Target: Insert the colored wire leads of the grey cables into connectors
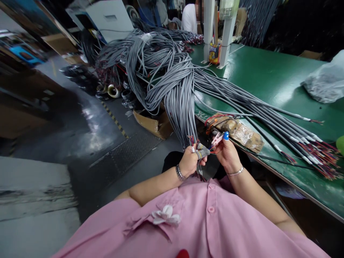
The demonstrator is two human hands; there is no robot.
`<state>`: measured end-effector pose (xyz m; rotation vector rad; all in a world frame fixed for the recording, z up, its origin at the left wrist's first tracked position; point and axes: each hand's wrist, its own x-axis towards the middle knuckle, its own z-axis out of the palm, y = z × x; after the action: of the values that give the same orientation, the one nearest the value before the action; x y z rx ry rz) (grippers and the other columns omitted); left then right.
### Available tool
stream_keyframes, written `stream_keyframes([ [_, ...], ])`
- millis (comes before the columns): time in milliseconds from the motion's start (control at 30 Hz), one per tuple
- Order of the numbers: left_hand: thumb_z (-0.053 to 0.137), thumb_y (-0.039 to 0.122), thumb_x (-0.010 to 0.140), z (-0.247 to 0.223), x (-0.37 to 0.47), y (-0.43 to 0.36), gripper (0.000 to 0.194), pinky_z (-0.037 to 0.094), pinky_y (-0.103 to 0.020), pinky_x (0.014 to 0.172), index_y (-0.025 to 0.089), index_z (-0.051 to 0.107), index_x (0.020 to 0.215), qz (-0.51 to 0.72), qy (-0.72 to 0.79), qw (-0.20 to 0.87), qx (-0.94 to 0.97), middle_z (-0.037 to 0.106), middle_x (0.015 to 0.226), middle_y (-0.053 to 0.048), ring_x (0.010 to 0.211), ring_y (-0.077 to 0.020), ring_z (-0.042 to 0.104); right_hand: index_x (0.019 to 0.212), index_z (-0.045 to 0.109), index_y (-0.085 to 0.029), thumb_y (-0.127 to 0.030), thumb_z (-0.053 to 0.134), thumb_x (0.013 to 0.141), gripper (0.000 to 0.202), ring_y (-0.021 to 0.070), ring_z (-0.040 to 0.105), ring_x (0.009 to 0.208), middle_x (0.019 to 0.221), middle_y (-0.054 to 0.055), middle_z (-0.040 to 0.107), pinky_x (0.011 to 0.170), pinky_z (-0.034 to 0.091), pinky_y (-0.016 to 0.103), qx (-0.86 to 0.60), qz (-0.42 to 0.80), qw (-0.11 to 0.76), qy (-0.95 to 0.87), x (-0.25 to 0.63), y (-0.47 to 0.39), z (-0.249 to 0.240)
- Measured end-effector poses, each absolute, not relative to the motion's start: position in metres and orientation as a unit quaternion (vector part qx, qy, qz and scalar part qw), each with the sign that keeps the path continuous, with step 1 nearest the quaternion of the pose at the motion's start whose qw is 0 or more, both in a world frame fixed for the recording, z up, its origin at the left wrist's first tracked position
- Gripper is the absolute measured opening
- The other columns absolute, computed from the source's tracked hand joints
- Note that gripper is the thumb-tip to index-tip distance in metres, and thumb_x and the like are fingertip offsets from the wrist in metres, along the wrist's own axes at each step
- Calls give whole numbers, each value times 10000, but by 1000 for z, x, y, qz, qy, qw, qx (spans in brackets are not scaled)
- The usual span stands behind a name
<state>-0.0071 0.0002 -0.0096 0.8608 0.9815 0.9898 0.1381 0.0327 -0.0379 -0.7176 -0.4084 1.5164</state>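
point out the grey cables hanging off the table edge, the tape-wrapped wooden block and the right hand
Grey cables [180, 96]: head view, middle of the hanging bundle
Wooden block [245, 136]: head view, taped upper face
Right hand [227, 154]: head view, near the thumb's base

One head-worn camera looks forward and down, over the pink shirt, at close-by hands.
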Motion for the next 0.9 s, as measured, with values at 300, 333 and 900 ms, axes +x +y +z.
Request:
stream_keyframes([
  [300, 784, 417, 641, -9, -12, -6, 341, 361, -187, 371, 134, 598, 682, 451, 435, 681, 378, 578, 499, 19, 375, -70, 483, 789, 652, -203, -625, 706, 715, 433, 122, 606, 602, 776, 12, 704, 527, 501, 235, -308, 712, 611, -159, 139, 26, -33],
  [333, 784, 417, 641, -8, -13, -7, 339, 359, -186, 370, 135, 600, 685, 453, 434, 681, 377, 580, 500, 19, 375, -70, 483, 795, 656, -204, -624, 706, 716, 430, 125, 613, 613, 790, 15, 710, 530, 504, 235, -306, 715, 608, -156, 140, 25, -32],
  [900, 766, 397, 649, -7, -8, -2, 318, 354, -186, 369, 141, 578, 656, 456, 428, 688, 369, 581, 499, 15, 369, -66, 475, 848, 690, -184, -465, 740, 771, 296, 95, 569, 620, 772, -5, 673, 571, 504, 206, -308, 687, 630, -190, 140, 23, -35],
])
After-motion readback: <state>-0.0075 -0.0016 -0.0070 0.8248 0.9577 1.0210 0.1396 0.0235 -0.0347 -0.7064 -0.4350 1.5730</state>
